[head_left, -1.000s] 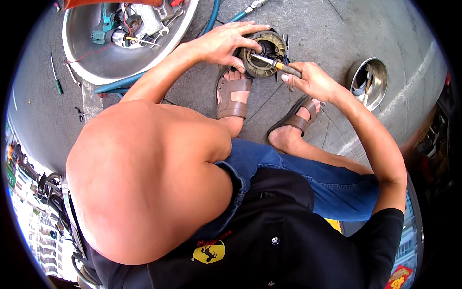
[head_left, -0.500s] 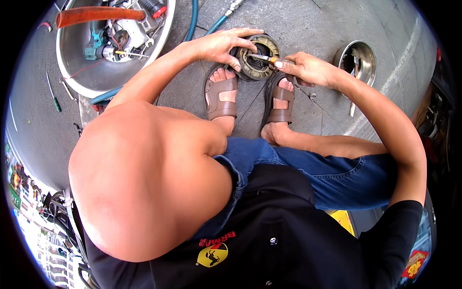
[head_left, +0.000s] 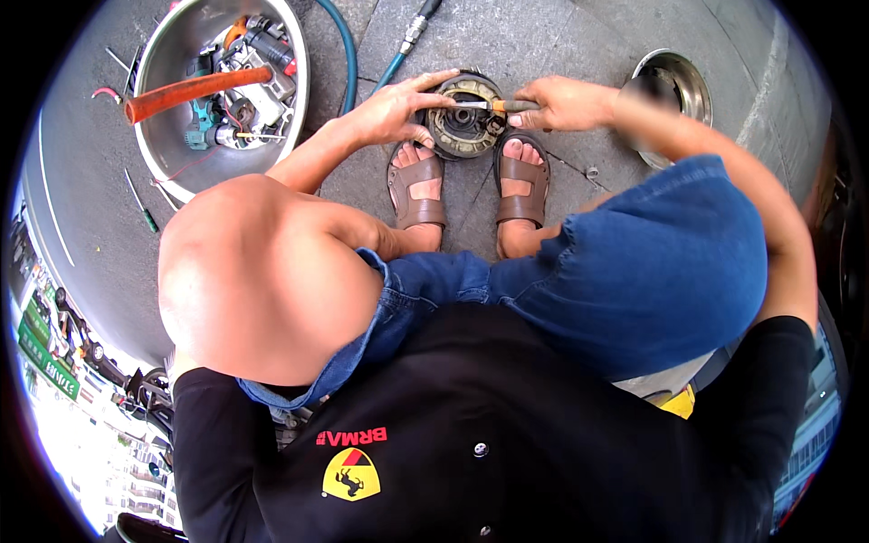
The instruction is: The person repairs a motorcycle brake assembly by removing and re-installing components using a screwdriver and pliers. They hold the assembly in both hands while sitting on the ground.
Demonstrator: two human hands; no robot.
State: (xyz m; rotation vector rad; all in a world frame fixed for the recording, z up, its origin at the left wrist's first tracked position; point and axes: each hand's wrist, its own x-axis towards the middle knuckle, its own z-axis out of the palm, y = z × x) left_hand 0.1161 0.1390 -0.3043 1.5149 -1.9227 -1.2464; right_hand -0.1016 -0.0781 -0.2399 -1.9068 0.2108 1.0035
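A dark round hub-like part [head_left: 444,138] with a pale, rough ring inside it lies on the ground just ahead of my feet. My left hand [head_left: 391,113] grips its left side, fingers over the far rim and thumb at the near edge. My right hand [head_left: 566,102] is closed round the handle of a flat-bladed tool with an orange collar [head_left: 498,106], perhaps a screwdriver or chisel. The blade points left across the part, its tip by my left fingertips. I cannot tell whether the tip touches the ring.
At left stands a large metal basin [head_left: 300,109] with power tools and an orange-red tube [head_left: 195,93]. A teal hose [head_left: 349,63] with a metal coupling runs beyond the part. Right of my right arm sits a metal bowl [head_left: 695,86]. A thin screwdriver [head_left: 141,201] lies left.
The tool, slanted before, now lies nearly level across the part, and my right hand has shifted slightly up. My right knee has come up into view.
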